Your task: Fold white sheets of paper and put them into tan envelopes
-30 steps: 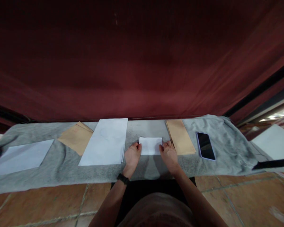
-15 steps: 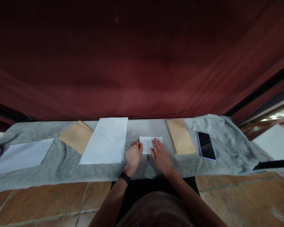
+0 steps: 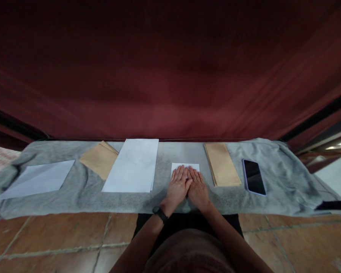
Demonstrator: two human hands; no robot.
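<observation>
Hands (image 3: pixel 176 189), two, atop one small paper (image 3: pixel 186 165).

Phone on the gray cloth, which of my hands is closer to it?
Your right hand. It lies on the small white paper, left of the phone, with the brown paper stack in between. Your left hand lies beside it on the same paper, farther from the phone.
</observation>
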